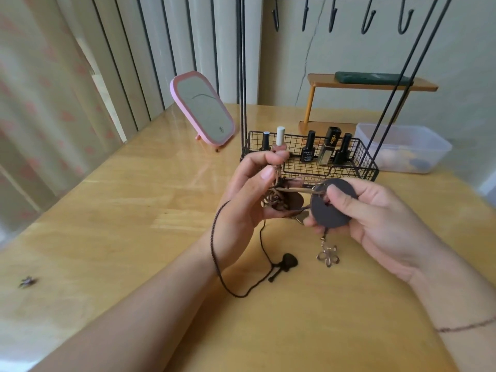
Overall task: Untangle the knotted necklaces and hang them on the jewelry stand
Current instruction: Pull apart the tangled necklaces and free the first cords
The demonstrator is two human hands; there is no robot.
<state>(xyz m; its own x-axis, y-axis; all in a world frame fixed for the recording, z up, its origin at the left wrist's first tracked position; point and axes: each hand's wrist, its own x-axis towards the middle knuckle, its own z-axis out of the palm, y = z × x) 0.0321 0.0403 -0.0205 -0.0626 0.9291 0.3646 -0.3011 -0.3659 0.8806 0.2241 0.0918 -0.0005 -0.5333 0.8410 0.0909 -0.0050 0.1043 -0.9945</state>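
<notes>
Untangling in progress: left hand (pixel 249 189) pinches the knotted cords (pixel 279 197), right hand (pixel 375 210) grips the disc pendant (pixel 330 208). Hooks (pixel 332 18), upper right, hold nothing.

Open desk (pixel 112 237) lay to the left, broken only by a small trinket (pixel 27 281). Ahead, the wire basket (pixel 349 167) of bottles blocked the way, with the pink mirror (pixel 202 107) and a plastic tub (pixel 418 146) flanking it; hooks (pixel 368 20) hung above.

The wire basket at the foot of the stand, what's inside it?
The wire basket holds five nail polish bottles standing upright. The left hand covers its front left corner, hiding anything there.
</notes>
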